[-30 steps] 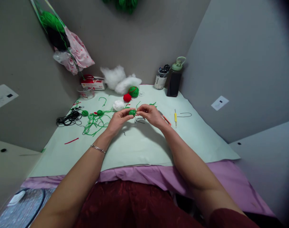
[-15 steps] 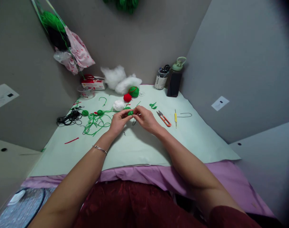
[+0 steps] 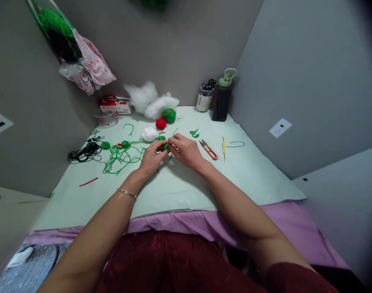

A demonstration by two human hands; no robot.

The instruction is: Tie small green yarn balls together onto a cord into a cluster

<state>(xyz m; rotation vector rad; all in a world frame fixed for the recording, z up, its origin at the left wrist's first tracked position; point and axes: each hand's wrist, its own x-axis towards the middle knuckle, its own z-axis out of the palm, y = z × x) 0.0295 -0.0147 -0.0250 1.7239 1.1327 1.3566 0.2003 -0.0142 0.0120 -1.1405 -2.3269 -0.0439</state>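
Note:
My left hand [image 3: 153,155] is closed with thumb and fingertips around a small green yarn piece [image 3: 165,146]. Pressed against the same piece from the right, my right hand [image 3: 186,151] has its fingers bent together and covers much of it. Too little of the piece shows to tell its shape. A thin black strand [image 3: 170,156] lies just below the fingers. Right beyond the hands sit a white yarn ball [image 3: 149,134] and another green bit [image 3: 160,138]. Thread snips [image 3: 208,149] with orange handles rest to the right of my right hand.
Tangled green yarn [image 3: 121,160] and black cord [image 3: 86,151] spread on the left. Red [image 3: 160,123] and green yarn balls [image 3: 169,115] stand before white stuffing [image 3: 155,103]. A yellow-handled crochet hook [image 3: 224,148] lies right; a bottle [image 3: 222,97] and pen jar [image 3: 204,99] stand behind.
My right hand has come in to the left, over the green piece, uncovering the snips and green scraps. Both hands have shifted slightly left. The whole view has shifted a little.

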